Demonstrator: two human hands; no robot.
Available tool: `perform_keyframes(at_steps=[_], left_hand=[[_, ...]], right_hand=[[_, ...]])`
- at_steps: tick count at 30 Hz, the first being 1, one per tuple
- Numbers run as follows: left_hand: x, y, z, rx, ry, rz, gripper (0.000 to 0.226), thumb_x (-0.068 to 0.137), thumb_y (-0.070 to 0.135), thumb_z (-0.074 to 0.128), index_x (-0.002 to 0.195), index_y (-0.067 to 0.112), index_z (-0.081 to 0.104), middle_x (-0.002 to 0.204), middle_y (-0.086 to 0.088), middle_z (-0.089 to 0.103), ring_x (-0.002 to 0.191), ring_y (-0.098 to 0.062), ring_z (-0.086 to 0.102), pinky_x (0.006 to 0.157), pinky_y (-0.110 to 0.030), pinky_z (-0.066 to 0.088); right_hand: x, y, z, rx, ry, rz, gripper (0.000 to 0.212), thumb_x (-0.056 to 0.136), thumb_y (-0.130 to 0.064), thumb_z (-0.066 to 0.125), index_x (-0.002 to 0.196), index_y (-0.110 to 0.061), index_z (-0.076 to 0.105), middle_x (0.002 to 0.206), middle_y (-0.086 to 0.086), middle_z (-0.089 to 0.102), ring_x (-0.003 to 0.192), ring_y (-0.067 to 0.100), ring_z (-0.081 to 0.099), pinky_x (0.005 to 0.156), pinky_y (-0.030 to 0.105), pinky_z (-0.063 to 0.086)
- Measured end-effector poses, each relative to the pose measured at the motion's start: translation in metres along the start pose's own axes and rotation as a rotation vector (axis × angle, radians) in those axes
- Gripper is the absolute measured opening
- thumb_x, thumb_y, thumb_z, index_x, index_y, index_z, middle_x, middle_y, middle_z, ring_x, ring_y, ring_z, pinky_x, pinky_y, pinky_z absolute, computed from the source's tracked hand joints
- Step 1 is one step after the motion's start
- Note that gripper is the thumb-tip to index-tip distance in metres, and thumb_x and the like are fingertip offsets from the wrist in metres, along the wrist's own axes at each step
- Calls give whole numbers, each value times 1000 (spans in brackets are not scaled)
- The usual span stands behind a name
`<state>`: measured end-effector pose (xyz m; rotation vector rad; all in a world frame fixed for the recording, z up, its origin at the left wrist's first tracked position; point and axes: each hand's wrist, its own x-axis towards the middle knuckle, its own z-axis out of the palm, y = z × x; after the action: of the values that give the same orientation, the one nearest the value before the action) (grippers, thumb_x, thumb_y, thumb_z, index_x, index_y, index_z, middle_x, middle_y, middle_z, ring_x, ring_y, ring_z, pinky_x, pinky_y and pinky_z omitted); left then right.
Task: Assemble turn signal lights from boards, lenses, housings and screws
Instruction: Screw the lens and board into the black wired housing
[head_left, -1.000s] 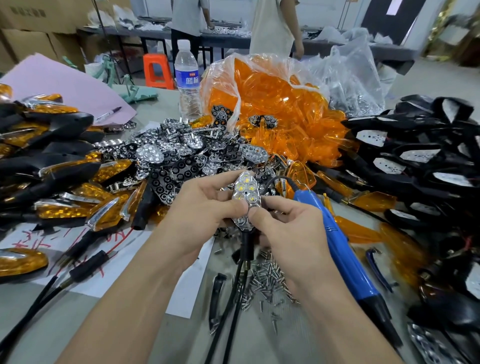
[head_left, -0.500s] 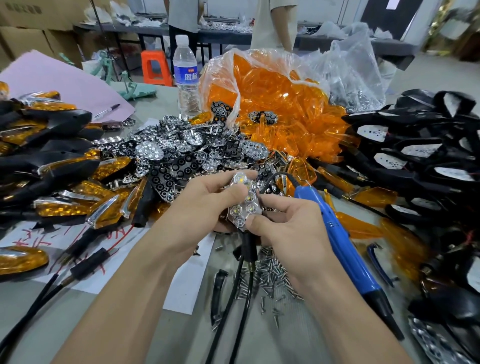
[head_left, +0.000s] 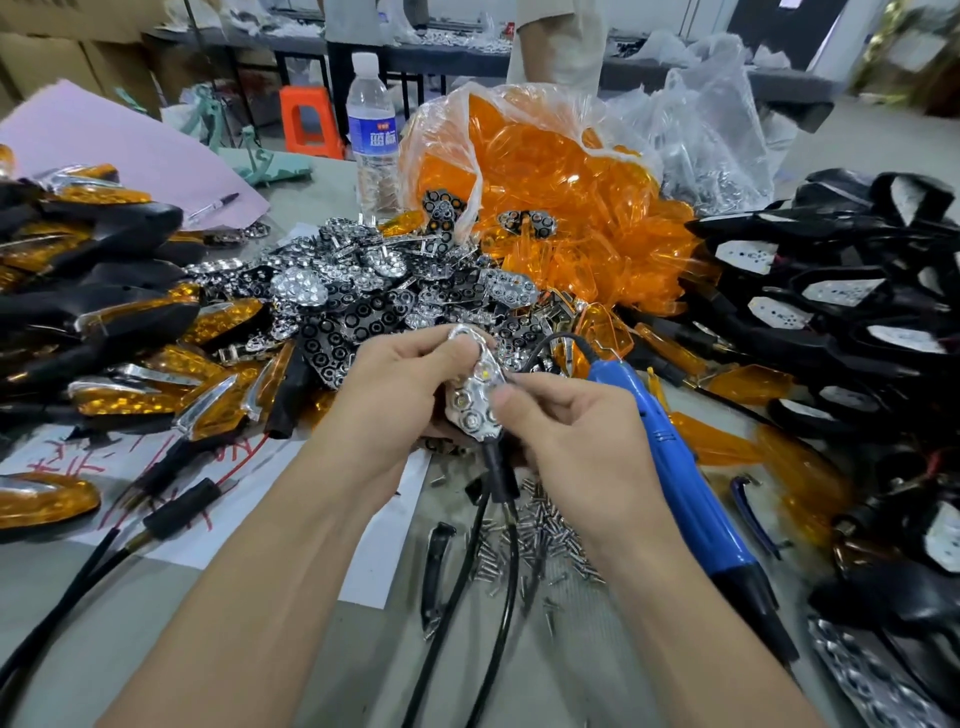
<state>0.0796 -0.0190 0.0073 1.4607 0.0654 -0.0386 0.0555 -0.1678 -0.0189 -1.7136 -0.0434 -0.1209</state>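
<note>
Above the screws (head_left: 540, 535), fingers of left hand (head_left: 395, 400) and right hand (head_left: 576, 436) pinch 1 chrome reflector (head_left: 475, 397).

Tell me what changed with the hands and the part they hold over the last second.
The chrome reflector was turned: it stood upright facing the camera, and now its top leans to the left. The left hand and right hand kept their grip on it; nothing was picked up or let go. The blue screwdriver and the loose screws lie where they were.
</note>
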Motion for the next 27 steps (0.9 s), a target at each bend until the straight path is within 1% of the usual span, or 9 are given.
perform_keyframes(at_steps=[3, 7, 10, 12, 17, 20, 23, 25, 27], left_hand=[[5, 2, -14, -22, 138, -18, 14, 99, 14, 65, 96, 11, 78, 70, -1, 74, 51, -11, 63, 43, -22, 50], [12, 4, -35, 48, 187, -31, 24, 99, 18, 63, 86, 19, 84, 75, -6, 75, 56, -17, 64, 43, -23, 49], [15, 0, -42, 84, 184, -21, 25, 97, 21, 62, 88, 26, 85, 95, -26, 75, 77, -29, 63, 66, -34, 54], [16, -3, -44, 96, 198, -14, 21, 94, 22, 65, 89, 27, 85, 95, -21, 77, 80, -29, 62, 74, -39, 51], [16, -5, -34, 149, 196, -6, 17, 91, 21, 70, 84, 27, 85, 73, 10, 75, 48, -7, 52, 44, -14, 40], [15, -8, -30, 173, 179, -6, 16, 91, 23, 71, 84, 29, 85, 73, 13, 75, 64, -8, 57, 57, -23, 44], [14, -11, -26, 166, 136, -6, 18, 92, 21, 71, 83, 30, 85, 92, 15, 80, 86, 1, 68, 77, -25, 50], [14, -12, -22, 178, 106, -6, 18, 91, 20, 72, 83, 29, 85, 92, 21, 78, 86, 16, 64, 83, -25, 43], [14, -13, -21, 189, 92, -2, 18, 92, 19, 72, 82, 29, 85, 90, 21, 78, 82, 17, 64, 79, -25, 42]], right_hand=[[1, -2, -6, -168, 160, -80, 14, 91, -32, 68, 96, -30, 81, 81, -16, 77, 76, 3, 74, 79, 41, 63], [2, -1, -24, -550, 248, -183, 48, 89, 7, 57, 115, -29, 78, 98, -10, 76, 91, 3, 69, 84, 22, 57], [0, 0, -19, -817, 87, -181, 59, 80, 8, 58, 128, -25, 72, 126, -1, 67, 120, 14, 53, 95, 24, 41], [0, -1, -17, -999, 22, -221, 57, 76, 1, 65, 128, -20, 71, 127, 1, 66, 124, 19, 39, 110, 34, 26], [3, -5, -30, -1176, -141, -169, 70, 74, -8, 66, 140, -29, 59, 137, -4, 62, 146, 14, 33, 118, 26, -17], [5, -10, -34, -1116, -129, -184, 59, 66, 0, 66, 116, -30, 70, 116, 2, 67, 135, 17, 47, 109, 13, -28], [6, -8, -41, -1087, -223, -170, 53, 64, 3, 61, 101, -34, 70, 100, -6, 63, 145, 15, 37, 111, 13, -24], [8, -4, -43, -1091, -232, -177, 55, 68, 2, 62, 109, -33, 73, 116, -2, 66, 151, 14, 29, 117, 20, -15], [9, -3, -42, -1056, -172, -237, 43, 74, -4, 74, 106, -33, 77, 117, -3, 69, 135, 11, 46, 118, 18, -4]])
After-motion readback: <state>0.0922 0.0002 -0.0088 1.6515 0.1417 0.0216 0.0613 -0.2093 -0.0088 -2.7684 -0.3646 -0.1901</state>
